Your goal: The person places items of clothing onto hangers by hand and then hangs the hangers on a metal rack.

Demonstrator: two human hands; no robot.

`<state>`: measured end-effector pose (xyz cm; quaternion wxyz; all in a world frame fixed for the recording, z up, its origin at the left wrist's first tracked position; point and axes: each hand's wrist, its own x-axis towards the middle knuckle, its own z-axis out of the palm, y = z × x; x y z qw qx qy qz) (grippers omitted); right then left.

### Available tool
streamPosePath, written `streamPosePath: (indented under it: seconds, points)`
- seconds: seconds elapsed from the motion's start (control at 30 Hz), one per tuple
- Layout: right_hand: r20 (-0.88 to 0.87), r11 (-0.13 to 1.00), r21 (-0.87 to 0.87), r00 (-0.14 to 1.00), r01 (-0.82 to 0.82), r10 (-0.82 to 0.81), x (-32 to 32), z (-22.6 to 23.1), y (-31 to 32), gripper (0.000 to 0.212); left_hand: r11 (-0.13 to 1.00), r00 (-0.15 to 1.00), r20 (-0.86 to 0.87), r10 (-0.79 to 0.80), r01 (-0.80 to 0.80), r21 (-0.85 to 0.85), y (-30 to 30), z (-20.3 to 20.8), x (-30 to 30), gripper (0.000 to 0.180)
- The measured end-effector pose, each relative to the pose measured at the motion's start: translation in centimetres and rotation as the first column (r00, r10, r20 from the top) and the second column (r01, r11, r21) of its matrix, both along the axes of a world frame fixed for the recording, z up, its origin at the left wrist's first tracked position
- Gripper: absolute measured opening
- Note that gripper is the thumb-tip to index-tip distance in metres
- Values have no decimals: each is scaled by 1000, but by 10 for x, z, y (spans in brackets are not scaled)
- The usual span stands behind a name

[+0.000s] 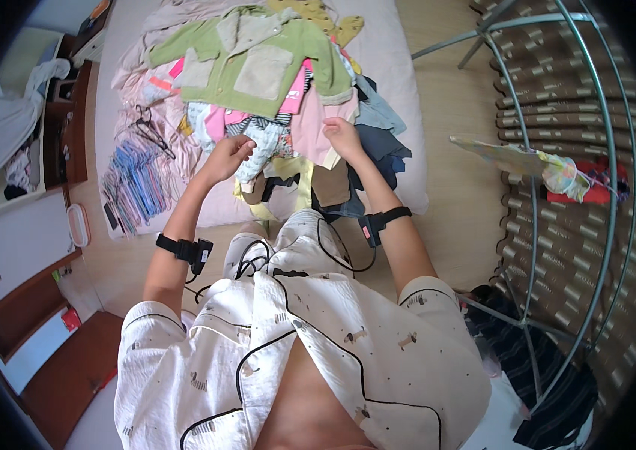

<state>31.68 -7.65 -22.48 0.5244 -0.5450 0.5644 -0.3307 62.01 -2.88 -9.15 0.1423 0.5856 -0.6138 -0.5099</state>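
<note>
My left hand [232, 156] hangs above the pile of clothes, fingers loosely curled and slightly apart, with nothing visible in it. Below it lies a pale patterned garment [264, 146]. My right hand [341, 137] is closed, its fingertips drawn together over a light pink garment [310, 124]; nothing shows between them. Just beyond both hands a green jacket [261, 64] with cream pockets and collar is spread over the pile, its sleeves out to the sides. Dark folded clothes [381, 150] stick out beside my right wrist.
Blue and purple hangers [138, 176] lie bunched at the bed's left, near a black hanger [154, 133]. A mustard garment [318, 15] rests at the far side. On the right stands a metal rack [607, 97] before a brown patterned curtain [558, 247]. Cables hang at my lap.
</note>
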Motion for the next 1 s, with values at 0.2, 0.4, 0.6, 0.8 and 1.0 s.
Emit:
streamPosePath:
  seconds: [0.2,0.4,0.6,0.8,1.0]
  points:
    - [-58,982,-29,981,-188,186,92,-3,-7,36,994,994,10,106,-106,-23,23,-20,57,31]
    - [-296,989,-11,946,-145,136,152,-13,-47,66,976,978,40,203,-199,-92,25,-48,110,26]
    - [-485,945,168,858,281,-169,193,-18,-77,89,978,981,49,187,-182,-104,13,-68,141,24]
    - [-107,977,-41,971,211,-214,200,9,-69,67,935,962,202,183,-107,-337,-19,-90,157,24]
    - [221,958,280,966,69,-134,154,81,-49,61,811,844,457,281,46,-583,-56,-85,141,74]
